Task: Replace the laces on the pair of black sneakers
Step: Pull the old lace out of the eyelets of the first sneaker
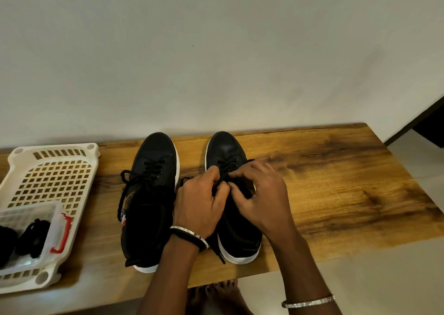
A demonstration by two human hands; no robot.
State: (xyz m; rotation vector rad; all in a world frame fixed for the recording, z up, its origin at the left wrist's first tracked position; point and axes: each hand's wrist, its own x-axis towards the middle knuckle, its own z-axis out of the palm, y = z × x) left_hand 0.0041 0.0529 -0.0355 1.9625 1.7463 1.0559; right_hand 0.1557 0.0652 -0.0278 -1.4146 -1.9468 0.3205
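Note:
Two black sneakers with white soles stand side by side on a wooden table (336,194), toes toward the wall. The left sneaker (151,194) has a black lace threaded through it, with loose ends hanging down its left side. Both hands work over the right sneaker (225,151). My left hand (199,204) pinches the black lace (227,170) above the eyelets, and my right hand (262,194) pinches it from the other side. One lace end (219,254) trails down beside the heel. The hands hide the right sneaker's upper eyelets.
A white perforated plastic tray (55,177) sits at the table's left end. Inside it lies a clear box with a red clasp (45,233) holding black laces (31,235). The wall rises just behind the shoes. Bare feet show below the table's front edge.

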